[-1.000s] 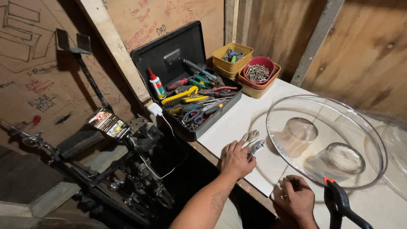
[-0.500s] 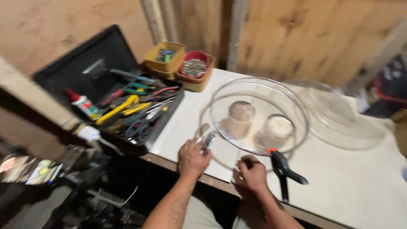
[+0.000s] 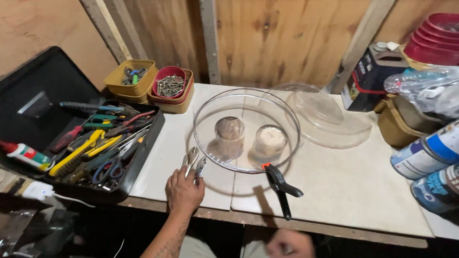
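My left hand (image 3: 184, 191) rests at the front edge of the white tabletop (image 3: 334, 191) and grips the handles of metal pliers (image 3: 193, 161), whose jaws point toward a large clear glass dish (image 3: 246, 130). The dish stands raised on two upturned jars (image 3: 229, 134) (image 3: 270, 141). A black spring clamp (image 3: 282, 188) with an orange tip is clipped to the dish's near rim. My right hand (image 3: 289, 243) is low at the frame's bottom edge, below the table, blurred, with its fingers curled.
An open black toolbox (image 3: 95, 148) of pliers and screwdrivers sits left, a glue bottle (image 3: 24, 155) beside it. Yellow and red tubs of screws (image 3: 169, 88) stand at the back. A second clear dish (image 3: 330, 114), spray cans (image 3: 430, 153) and stacked red bowls (image 3: 437, 38) crowd the right.
The view swung right and closer. My right hand left the dish's rim by the clamp and dropped below the table edge. My left hand stays on the pliers.
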